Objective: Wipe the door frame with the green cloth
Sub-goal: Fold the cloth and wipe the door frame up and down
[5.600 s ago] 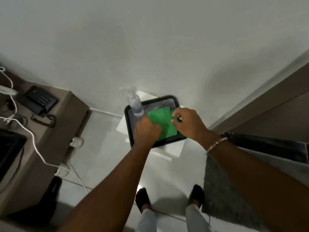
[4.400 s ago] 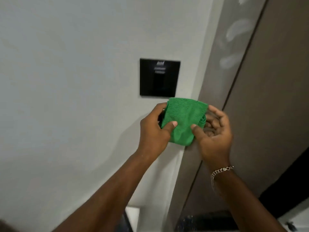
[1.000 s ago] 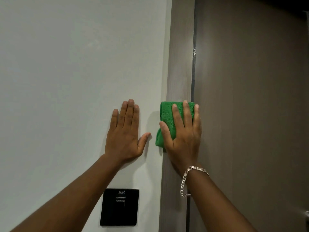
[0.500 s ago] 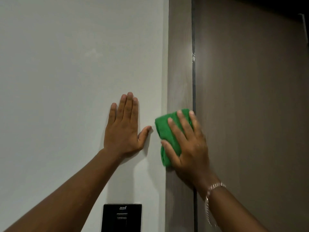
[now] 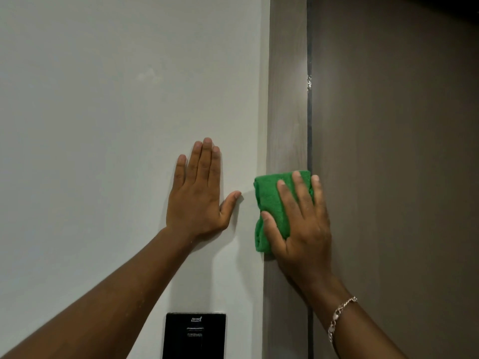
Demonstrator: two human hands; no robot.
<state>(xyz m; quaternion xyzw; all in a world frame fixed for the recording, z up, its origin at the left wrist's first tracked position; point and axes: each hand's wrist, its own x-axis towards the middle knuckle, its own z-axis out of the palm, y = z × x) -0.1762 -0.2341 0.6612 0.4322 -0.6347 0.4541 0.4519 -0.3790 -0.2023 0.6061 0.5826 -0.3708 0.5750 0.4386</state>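
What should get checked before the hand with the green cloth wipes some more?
1. Cloth flat on the door frame: ok; the right hand presses it there.
2. Cloth covers the frame's full width: ok; it even overhangs the wall side.
3. Left hand out of the wiping path: ok; it lies flat on the wall, apart from the cloth.
4. Frame above is free to wipe: ok; nothing is on it.
5. Black panel out of the way: ok; it sits on the wall, beside the frame.
6. Frame already clean: cannot tell.
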